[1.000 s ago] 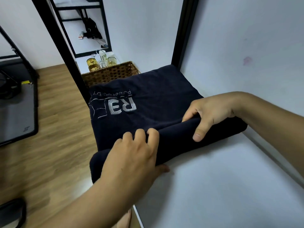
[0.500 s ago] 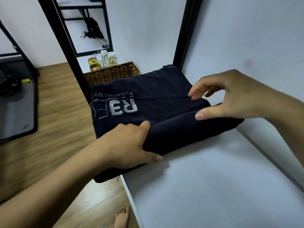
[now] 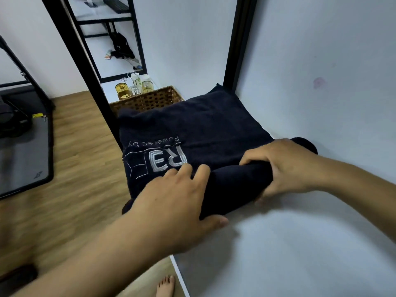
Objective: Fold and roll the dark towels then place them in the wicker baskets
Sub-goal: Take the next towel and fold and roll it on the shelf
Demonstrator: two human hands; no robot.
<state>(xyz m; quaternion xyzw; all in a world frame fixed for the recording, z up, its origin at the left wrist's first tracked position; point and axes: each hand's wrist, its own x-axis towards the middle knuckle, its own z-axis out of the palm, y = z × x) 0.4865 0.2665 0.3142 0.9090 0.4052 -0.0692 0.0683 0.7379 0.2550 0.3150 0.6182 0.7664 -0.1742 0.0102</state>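
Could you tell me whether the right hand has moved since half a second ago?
Yes: the right hand dropped onto the towel roll, nearer the white shelf.

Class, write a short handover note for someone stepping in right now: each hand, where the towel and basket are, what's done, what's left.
Left hand: curled over the left end of the dark towel's rolled part.
Right hand: grips the rolled part's right end.
Towel lies on the white shelf, rolled part-way from the near edge; the logo half is flat.
Wicker basket: behind the towel, contents hidden.
Left: finish rolling, then put it in the basket.
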